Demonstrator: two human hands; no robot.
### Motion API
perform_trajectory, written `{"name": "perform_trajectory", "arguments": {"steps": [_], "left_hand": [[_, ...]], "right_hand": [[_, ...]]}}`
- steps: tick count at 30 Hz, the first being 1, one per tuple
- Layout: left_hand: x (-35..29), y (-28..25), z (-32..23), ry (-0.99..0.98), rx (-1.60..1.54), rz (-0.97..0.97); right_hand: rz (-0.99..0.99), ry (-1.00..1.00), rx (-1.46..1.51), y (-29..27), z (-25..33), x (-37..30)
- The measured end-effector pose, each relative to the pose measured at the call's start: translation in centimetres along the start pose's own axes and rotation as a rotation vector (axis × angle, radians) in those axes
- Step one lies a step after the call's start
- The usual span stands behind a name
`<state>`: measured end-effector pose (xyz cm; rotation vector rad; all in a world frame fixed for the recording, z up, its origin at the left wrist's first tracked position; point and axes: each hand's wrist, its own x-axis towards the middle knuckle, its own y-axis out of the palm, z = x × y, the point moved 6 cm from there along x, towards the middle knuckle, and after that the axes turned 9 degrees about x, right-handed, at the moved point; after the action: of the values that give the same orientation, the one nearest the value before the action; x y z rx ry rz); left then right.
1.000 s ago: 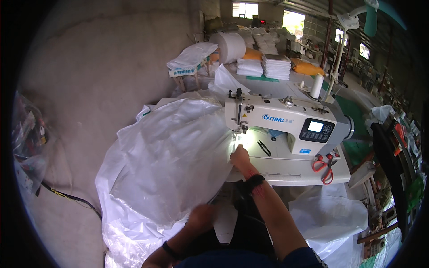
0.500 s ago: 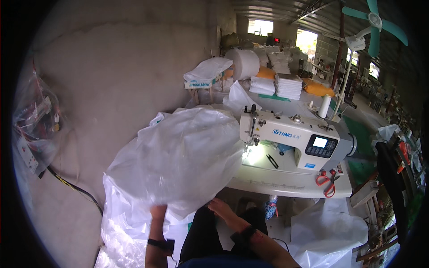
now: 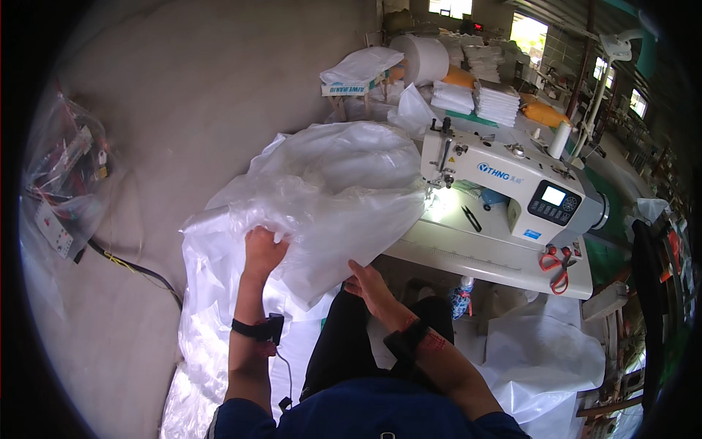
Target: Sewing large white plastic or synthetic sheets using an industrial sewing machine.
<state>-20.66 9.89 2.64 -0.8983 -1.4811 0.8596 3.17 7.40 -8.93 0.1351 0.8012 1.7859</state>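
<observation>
A large, crumpled white plastic sheet (image 3: 329, 197) billows over the left part of the sewing table and hangs toward my lap. Its right end reaches the lit needle area of a white sewing machine (image 3: 504, 172). My left hand (image 3: 265, 252) is closed on a bunched fold of it, with the fingertips partly hidden in the folds. At the sheet's near right edge, my right hand (image 3: 371, 287) has its thumb and fingers on the border, seemingly pinching it. Black thread snips (image 3: 472, 219) and red-handled scissors (image 3: 559, 271) lie on the tabletop, apart from both hands.
A thread cone (image 3: 560, 140) stands behind the machine. More white plastic (image 3: 541, 355) hangs below the table at right. Stacked white bags (image 3: 499, 101) and a large white roll (image 3: 425, 60) stand at the back. A black cable (image 3: 139, 269) runs along the left wall.
Both hands have risen in the picture, the left one onto the sheet's folds. The puffed-up sheet has sunk and wrinkled near my left hand. The view has shifted, moving the machine up and right.
</observation>
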Motion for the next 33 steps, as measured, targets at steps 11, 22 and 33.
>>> {"name": "perform_trajectory", "arguments": {"steps": [11, 22, 33], "left_hand": [[-0.9, 1.5, 1.3, -0.158, 0.151, -0.135], [-9.4, -2.0, -14.9, 0.272, -0.462, 0.503], [-12.2, 8.3, -9.9, 0.105, -0.142, 0.478]], "right_hand": [[0.133, 0.125, 0.307, -3.7, -4.6, -3.1], [0.222, 0.284, 0.015, -9.2, -5.9, -9.3], [0.192, 0.217, -0.148, -5.7, -7.2, -7.7]]}}
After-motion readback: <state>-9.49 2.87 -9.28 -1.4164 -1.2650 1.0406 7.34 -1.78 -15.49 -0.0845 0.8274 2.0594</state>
